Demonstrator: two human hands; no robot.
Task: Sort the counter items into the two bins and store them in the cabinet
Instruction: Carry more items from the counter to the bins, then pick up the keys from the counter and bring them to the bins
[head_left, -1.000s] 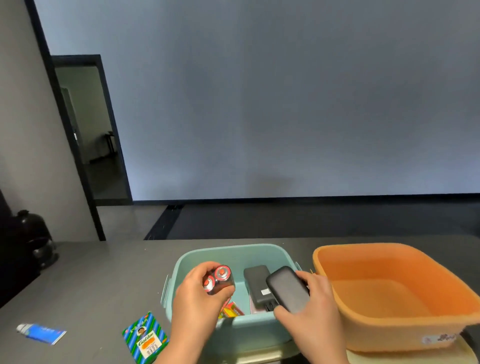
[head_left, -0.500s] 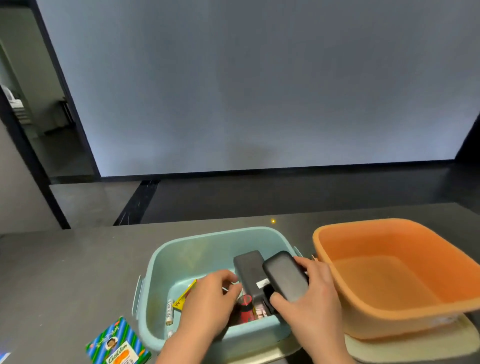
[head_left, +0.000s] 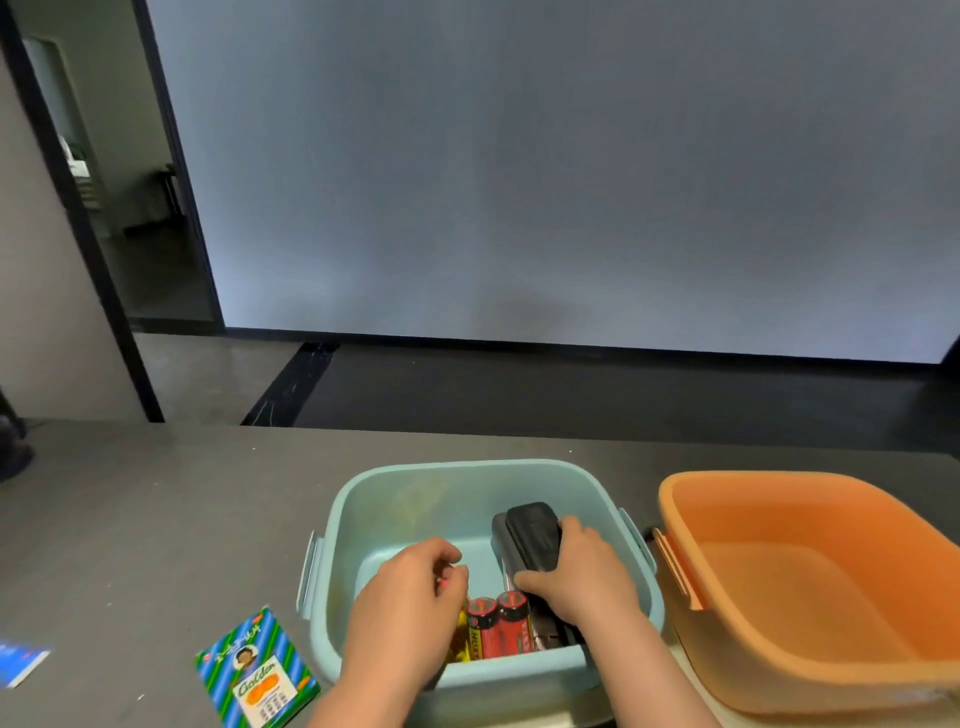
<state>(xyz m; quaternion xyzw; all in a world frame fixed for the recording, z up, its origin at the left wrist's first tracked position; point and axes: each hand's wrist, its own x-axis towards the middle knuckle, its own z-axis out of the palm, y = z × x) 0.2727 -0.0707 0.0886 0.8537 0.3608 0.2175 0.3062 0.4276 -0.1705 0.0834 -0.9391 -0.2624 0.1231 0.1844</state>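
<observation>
- Counter (head_left: 156, 519): a dark grey surface on which two bins are set side by side near its front edge, the teal one to the left of the orange one, close together.
- Teal bin (head_left: 467, 478): two red batteries (head_left: 496, 626) are seen lying side by side against its front wall, with a yellow packet (head_left: 461, 636) just to their left, partly hidden by the left hand.
- A grey power bank (head_left: 506, 558) lies in the bin's right half, and a black power bank (head_left: 535, 535) is held on top of it.
- Right hand (head_left: 576, 577): its fingers are wrapped round the black power bank inside the teal bin.
- Left hand (head_left: 410, 603): it is held over the bin's left half with fingers loosely curled; nothing is seen in its grip.
- Orange bin (head_left: 810, 483): only its bare inside is shown.
- A green striped packet (head_left: 257, 670) lies on the counter by the front edge, left of the teal bin, and a blurred blue item (head_left: 21, 665) is cut off by the frame's left edge.
</observation>
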